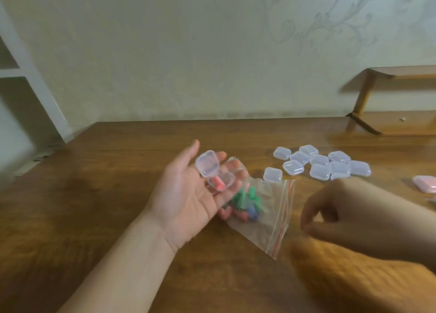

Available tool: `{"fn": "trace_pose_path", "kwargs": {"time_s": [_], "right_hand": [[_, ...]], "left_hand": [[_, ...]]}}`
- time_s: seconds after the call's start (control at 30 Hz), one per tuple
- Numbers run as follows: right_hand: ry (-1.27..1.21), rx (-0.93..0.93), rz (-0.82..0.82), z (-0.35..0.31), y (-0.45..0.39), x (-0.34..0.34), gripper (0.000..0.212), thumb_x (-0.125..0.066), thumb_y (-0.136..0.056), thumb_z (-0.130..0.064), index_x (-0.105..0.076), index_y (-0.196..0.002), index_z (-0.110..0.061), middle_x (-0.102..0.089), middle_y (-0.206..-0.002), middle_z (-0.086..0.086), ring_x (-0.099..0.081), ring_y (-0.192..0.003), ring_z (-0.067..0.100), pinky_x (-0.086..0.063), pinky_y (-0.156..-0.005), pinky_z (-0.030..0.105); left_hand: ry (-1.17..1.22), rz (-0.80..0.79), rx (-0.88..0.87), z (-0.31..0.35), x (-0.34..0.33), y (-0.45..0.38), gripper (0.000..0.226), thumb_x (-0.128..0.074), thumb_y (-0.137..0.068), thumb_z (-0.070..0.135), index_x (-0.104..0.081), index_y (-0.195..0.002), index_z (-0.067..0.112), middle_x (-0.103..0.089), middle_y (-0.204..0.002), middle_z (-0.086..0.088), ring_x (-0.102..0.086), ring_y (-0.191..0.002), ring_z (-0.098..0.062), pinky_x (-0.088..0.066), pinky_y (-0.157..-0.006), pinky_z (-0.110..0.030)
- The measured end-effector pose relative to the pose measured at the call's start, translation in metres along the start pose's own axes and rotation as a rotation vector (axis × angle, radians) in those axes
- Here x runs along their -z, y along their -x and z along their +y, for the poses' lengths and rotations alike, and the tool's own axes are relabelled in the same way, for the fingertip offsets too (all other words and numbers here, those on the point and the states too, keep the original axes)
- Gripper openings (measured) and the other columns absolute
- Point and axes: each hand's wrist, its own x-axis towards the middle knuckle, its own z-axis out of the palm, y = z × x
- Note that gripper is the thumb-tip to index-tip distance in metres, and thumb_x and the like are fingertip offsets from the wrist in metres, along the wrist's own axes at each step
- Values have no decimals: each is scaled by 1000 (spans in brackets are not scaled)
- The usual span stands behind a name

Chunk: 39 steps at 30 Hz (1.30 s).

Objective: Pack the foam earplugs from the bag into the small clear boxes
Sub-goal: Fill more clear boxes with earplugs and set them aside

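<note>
My left hand [188, 192] lies palm up over the table, fingers straight. On its fingers rests a small clear box [215, 171] with its lid swung open and a pink earplug [218, 184] inside. Under the fingertips lies a clear zip bag [266, 208] with a red seal strip, holding green, pink and blue earplugs [245, 201]. My right hand [330, 213] hovers by the bag's mouth, blurred, fingertips curled together; whether it pinches anything I cannot tell.
Several closed clear boxes [320, 164] are grouped on the wooden table [118, 171] behind the bag. A pink-tinted box [425, 186] sits at the right edge. A wooden shelf [396, 121] stands at the back right.
</note>
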Motion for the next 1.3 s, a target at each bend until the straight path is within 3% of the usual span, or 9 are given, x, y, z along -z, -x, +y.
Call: {"fn": "trace_pose_path", "kwargs": {"time_s": [0.07,0.2,0.37,0.5,0.63,0.8,1.03,1.17,1.3], "right_hand": [[6,24,-62,-5,-6,-14,5,-66,-79,-43,-70,-78,-45,-54,-64,-35,-51,-58,-6,-39,-50,14],[-147,53,158,-10,-22,-42,13,-70,-81,-38,-72,-89,-48,-55,-57,-20,-48,-54,4,-36,-48,21],[-131,112,324,-16,-35,-61,15,-65,-71,-71,-67,-74,-57,-53,-48,-9,-40,-44,14,-34,-44,27],[68,138,497,-20,-41,-69,61,-52,-69,-84,-63,-53,-26,-46,-39,-5,-38,-34,14,-23,-35,19],[117,176,557,-20,-43,-73,82,-23,-77,-88,-56,-44,-21,-37,-36,-4,-28,-32,15,-27,-33,20],[163,185,504,-13,-38,-54,57,-61,-71,-73,-26,-42,-38,-30,-38,-11,-31,-35,12,-29,-32,22],[-66,150,219,4,-11,-10,17,-71,-70,-58,-62,-63,-45,-57,-70,-40,-57,-67,-4,-45,-59,15],[-230,153,391,16,-13,1,13,-77,-72,-41,-65,-68,-41,-64,-68,-18,-59,-60,8,-47,-55,20],[-288,177,379,9,-25,-19,17,-79,-74,-27,-67,-64,-31,-65,-68,-21,-57,-63,3,-41,-52,9]], "left_hand": [[65,105,-53,5,5,-4,55,-56,-93,45,-61,-122,-1,-67,-120,-28,-68,-108,-40,-54,-97,-47],[109,182,-31,6,10,-9,53,-58,-93,44,-62,-120,-2,-67,-119,-29,-68,-108,-42,-53,-99,-49],[61,212,12,1,7,-10,51,-57,-95,44,-63,-119,-1,-67,-118,-27,-69,-106,-41,-54,-96,-47],[23,205,24,1,6,-10,51,-56,-95,45,-63,-119,1,-68,-117,-26,-69,-106,-40,-55,-95,-46],[6,201,25,1,8,-10,51,-56,-95,45,-64,-119,1,-69,-116,-26,-70,-104,-40,-55,-93,-46],[-20,190,9,0,6,-10,50,-56,-94,46,-63,-118,3,-68,-118,-25,-69,-106,-40,-53,-98,-48],[-14,145,8,-2,2,-7,51,-55,-94,48,-63,-121,4,-70,-118,-23,-69,-107,-39,-52,-100,-49],[-2,30,58,-10,-6,-2,55,-56,-90,47,-62,-125,4,-68,-121,-23,-68,-111,-37,-52,-99,-48],[-15,-12,98,-25,-16,-2,59,-63,-79,43,-63,-124,4,-67,-123,-25,-69,-108,-37,-53,-99,-49]]}}
